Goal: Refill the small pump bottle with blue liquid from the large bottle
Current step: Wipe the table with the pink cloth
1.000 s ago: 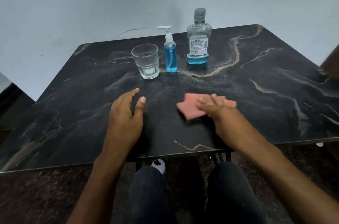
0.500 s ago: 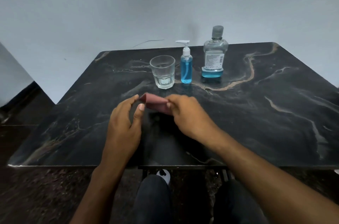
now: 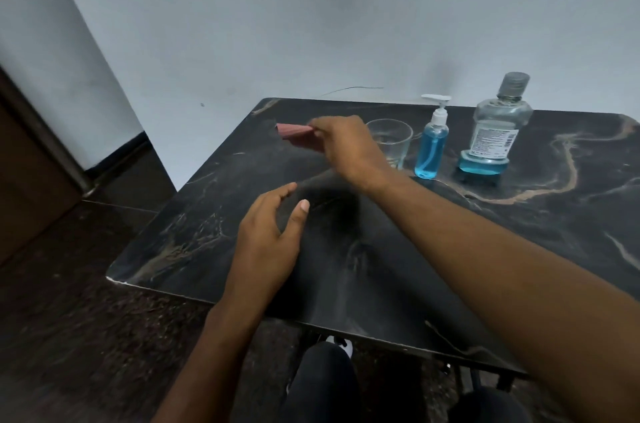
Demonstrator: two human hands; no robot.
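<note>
Since the earlier frame our right hand, pinching the pink cloth, has crossed left of the glass; we set it flat there, left hand relaxed open, small pump bottle and large bottle just right of the glass.

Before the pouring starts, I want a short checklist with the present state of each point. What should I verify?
1. Small pump bottle stands upright on the table: ok.
2. Its pump head is removed for refilling: not ok, it is on.
3. Large bottle has its cap off: not ok, the cap is on.
4. Large bottle holds blue liquid: ok, only a low layer at the bottom.
5. Right hand free: not ok, its fingers hold the pink cloth at the far left of the table.
6. Left hand free: ok, open and holding nothing.
</note>
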